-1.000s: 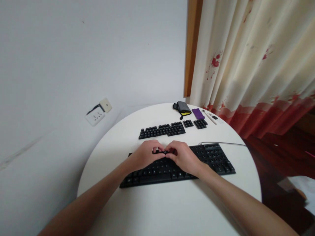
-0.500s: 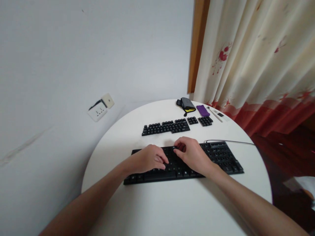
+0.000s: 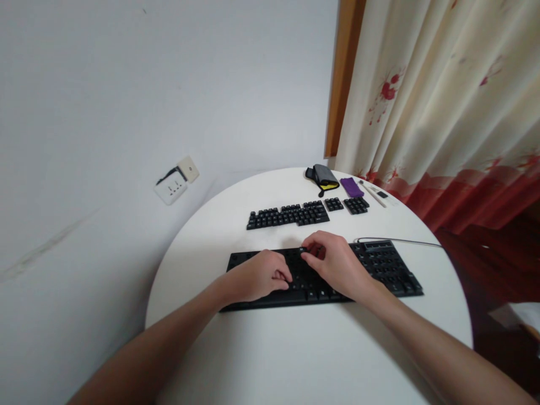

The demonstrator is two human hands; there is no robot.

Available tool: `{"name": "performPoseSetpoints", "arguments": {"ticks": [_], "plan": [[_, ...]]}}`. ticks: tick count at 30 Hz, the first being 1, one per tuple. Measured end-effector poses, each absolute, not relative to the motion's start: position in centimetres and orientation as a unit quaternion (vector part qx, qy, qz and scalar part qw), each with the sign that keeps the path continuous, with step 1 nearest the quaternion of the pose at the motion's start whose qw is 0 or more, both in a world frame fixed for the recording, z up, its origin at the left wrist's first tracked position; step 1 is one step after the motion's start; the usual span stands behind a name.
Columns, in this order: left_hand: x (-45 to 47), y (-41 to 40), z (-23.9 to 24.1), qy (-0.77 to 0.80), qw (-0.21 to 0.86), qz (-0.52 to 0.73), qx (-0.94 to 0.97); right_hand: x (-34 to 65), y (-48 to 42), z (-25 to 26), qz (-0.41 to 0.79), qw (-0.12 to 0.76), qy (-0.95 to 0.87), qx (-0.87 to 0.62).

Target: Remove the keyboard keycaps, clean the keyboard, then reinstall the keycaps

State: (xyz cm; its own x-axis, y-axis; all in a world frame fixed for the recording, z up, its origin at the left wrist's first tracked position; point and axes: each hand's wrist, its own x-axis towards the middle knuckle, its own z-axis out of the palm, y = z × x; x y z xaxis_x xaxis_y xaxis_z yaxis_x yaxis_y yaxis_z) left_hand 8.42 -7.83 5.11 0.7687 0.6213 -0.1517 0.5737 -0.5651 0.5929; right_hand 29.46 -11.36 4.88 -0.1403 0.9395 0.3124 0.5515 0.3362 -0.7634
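Note:
A black keyboard lies on the white round table, with keycaps off across much of its middle. My left hand rests over its left-middle part, fingers curled in with thumb and fingertips close together; whatever may be between them is hidden. Above the keyboard's upper edge, my right hand pinches a small black keycap between thumb and forefinger. Behind the keyboard, loose black keycaps are laid out in rows, with two smaller blocks of keycaps to their right.
At the back of the table lie a grey and black cloth with yellow lining, a purple cloth and a thin white brush. A cable runs off the right edge. Wall sockets are at left, a curtain at right.
The view has shifted slightly, so everything sits a little further right. Left fingers have curled in a bit more; my right hand keeps its pinch near the keyboard's top edge.

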Motion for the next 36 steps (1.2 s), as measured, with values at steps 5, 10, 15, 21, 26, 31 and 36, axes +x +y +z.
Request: {"name": "performPoseSetpoints", "arguments": {"ticks": [5,10,15,21,26,31,36], "plan": [[9.3,-8.5,5.3,0.336,0.230,0.016,0.913,29.5,-11.4,4.8,0.245,0.397,-0.716,-0.519],[9.4,-8.5,5.5,0.359,0.257,0.012,0.897,29.5,-11.3,4.6,0.230,0.391,-0.726,-0.517],[8.9,-7.9,5.3,0.330,0.297,0.035,0.895,29.5,-11.4,4.8,0.224,0.371,-0.734,-0.522],[8.8,-6.9,4.7,0.381,0.373,0.027,0.845,29.4,-11.5,4.9,0.264,0.344,-0.717,-0.546],[8.8,-6.6,4.5,0.400,0.390,0.020,0.829,29.5,-11.7,4.6,0.281,0.310,-0.727,-0.545],[9.2,-6.8,4.5,0.394,0.375,0.015,0.839,29.1,-11.9,4.0,0.332,0.263,-0.745,-0.516],[9.3,-6.8,4.4,0.399,0.359,0.012,0.844,28.5,-12.1,3.2,0.335,0.225,-0.768,-0.497]]}}
